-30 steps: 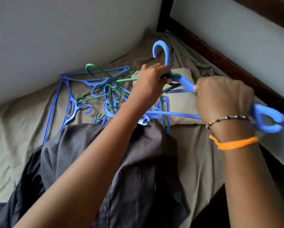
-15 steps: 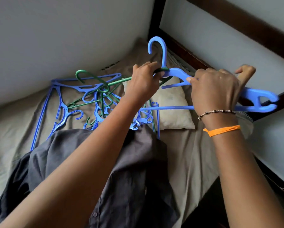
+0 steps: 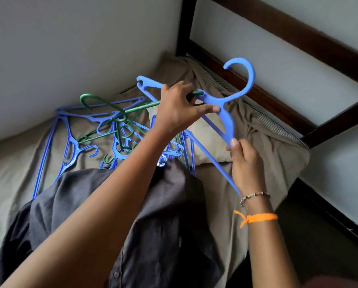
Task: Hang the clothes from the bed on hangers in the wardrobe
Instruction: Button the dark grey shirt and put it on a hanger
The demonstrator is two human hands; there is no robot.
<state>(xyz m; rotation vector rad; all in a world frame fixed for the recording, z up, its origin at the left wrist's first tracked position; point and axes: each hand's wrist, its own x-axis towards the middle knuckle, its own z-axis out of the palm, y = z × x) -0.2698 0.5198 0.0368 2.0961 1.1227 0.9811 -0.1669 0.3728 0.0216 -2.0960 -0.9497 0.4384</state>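
Observation:
A blue plastic hanger (image 3: 228,115) is held up over the bed, tilted with its hook (image 3: 245,73) toward the upper right. My left hand (image 3: 178,109) grips the hook of a green hanger (image 3: 140,108) where it is caught in the blue one, its fingertips touching the blue hanger. My right hand (image 3: 243,161) pinches the lower end of the blue hanger's arm. Under my left forearm a dark grey shirt (image 3: 163,215) lies spread on the bed. Behind it is a tangled pile of blue and green hangers (image 3: 103,132).
The bed has a beige sheet (image 3: 12,163) and a pale pillow (image 3: 207,140) beneath the raised hanger. A dark wooden bed frame (image 3: 277,104) runs along the right side, with grey walls (image 3: 70,42) behind and to the right. The wardrobe is out of view.
The blue hanger has swung from level to steeply tilted, its hook moving right. My right hand slid from the middle of the hanger down to its lower end.

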